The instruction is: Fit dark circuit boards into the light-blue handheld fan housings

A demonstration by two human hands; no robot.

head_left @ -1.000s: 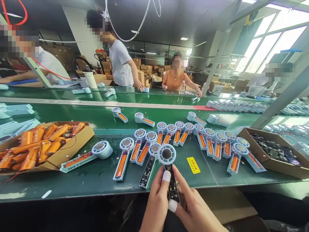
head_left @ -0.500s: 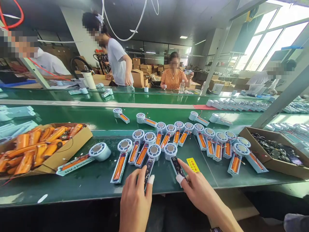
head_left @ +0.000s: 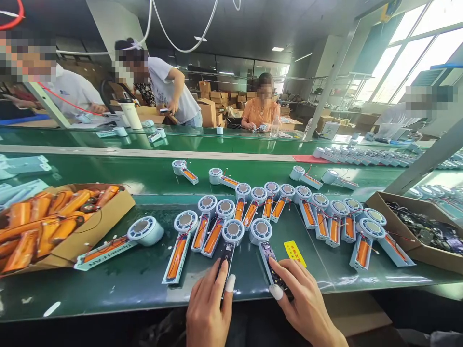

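Observation:
Two pale-blue handheld fans lie side by side on the bench before me, their round heads pointing away. My left hand (head_left: 210, 301) grips the handle of the left fan (head_left: 233, 232), fingers on the black circuit board (head_left: 226, 258) set in it. My right hand (head_left: 306, 299) holds the handle of the right fan (head_left: 261, 231), with thumb and index finger on its circuit board (head_left: 278, 278). Both thumbs wear white finger covers. Fingers hide parts of both boards. A yellow label (head_left: 294, 254) lies just beyond my right hand.
Several fans with orange batteries (head_left: 177, 258) in their open handles surround my work spot. On the left stands a carton of orange battery packs (head_left: 104, 226); on the right, a carton of dark circuit boards (head_left: 415, 226). Beyond runs a green belt (head_left: 144, 166), with co-workers behind it.
My hands keep hold of the two fans, and both sit slightly lower in view. Across the belt, a standing co-worker bends lower, and the person in orange has lowered a raised hand.

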